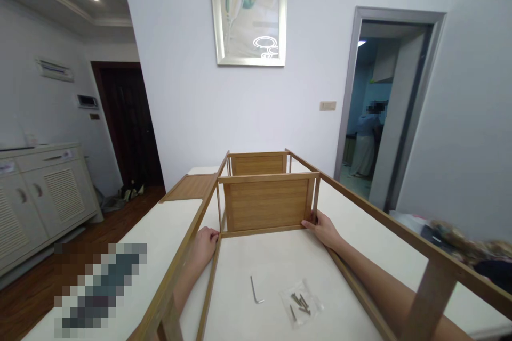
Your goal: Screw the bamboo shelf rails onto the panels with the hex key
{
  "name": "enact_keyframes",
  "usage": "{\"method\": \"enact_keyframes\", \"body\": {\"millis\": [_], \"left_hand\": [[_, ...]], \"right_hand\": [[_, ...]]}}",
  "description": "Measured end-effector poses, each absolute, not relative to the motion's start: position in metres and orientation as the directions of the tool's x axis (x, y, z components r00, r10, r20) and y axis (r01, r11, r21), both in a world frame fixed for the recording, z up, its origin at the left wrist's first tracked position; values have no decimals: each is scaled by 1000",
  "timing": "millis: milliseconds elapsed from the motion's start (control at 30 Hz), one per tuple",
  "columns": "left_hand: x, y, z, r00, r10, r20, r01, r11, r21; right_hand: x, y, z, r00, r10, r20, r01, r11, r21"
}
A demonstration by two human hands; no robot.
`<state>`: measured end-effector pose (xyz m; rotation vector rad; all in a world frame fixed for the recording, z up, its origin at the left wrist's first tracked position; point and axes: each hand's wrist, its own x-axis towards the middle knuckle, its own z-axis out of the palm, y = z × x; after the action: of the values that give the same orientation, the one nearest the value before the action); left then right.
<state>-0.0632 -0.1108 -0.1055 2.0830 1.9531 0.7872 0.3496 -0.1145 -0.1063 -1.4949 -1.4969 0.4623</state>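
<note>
A wooden shelf frame (348, 190) lies on its side on the white table, with two slatted shelf panels crossing it: a nearer panel (269, 205) and a farther panel (260, 164). Closed at the nearer panel's lower left corner, my left hand (206, 244) grips the frame where panel and rail meet. My right hand (323, 230) holds the opposite corner, thumb on the panel's edge and fingers partly hidden behind the upright. Between my forearms lie a hex key (255, 292) and a clear plastic bag (301, 302) with several screws.
Another wooden panel (189, 187) lies flat on the white table (176, 218) at the left. A blurred-out patch covers something at the table's left edge. Cloth items (460, 240) are heaped on the right. A person (366, 138) stands beyond the doorway.
</note>
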Motion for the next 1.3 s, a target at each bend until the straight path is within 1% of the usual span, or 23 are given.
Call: {"method": "enact_keyframes", "body": {"millis": [233, 467, 633, 867, 1100, 1300], "left_hand": [[-51, -108, -92, -14, 972, 236, 881, -99, 463], [-55, -100, -99, -23, 984, 179, 880, -65, 471], [-58, -93, -104, -37, 988, 150, 866, -43, 498], [-57, -91, -100, -53, 990, 133, 837, -29, 547], [-52, -100, -88, -40, 987, 153, 812, -57, 581], [-52, -100, -88, -45, 989, 144, 795, -52, 604]], "right_hand": [[352, -102, -103, 169, 905, 390, 550, 242, -799], [361, -102, -102, 182, 906, 382, 495, 252, -832], [363, -101, -100, 155, 914, 376, 495, 257, -830], [359, -99, -102, 174, 908, 380, 503, 250, -828], [355, -106, -98, 189, 903, 385, 493, 252, -833], [352, -111, -94, 188, 908, 374, 464, 253, -849]]}}
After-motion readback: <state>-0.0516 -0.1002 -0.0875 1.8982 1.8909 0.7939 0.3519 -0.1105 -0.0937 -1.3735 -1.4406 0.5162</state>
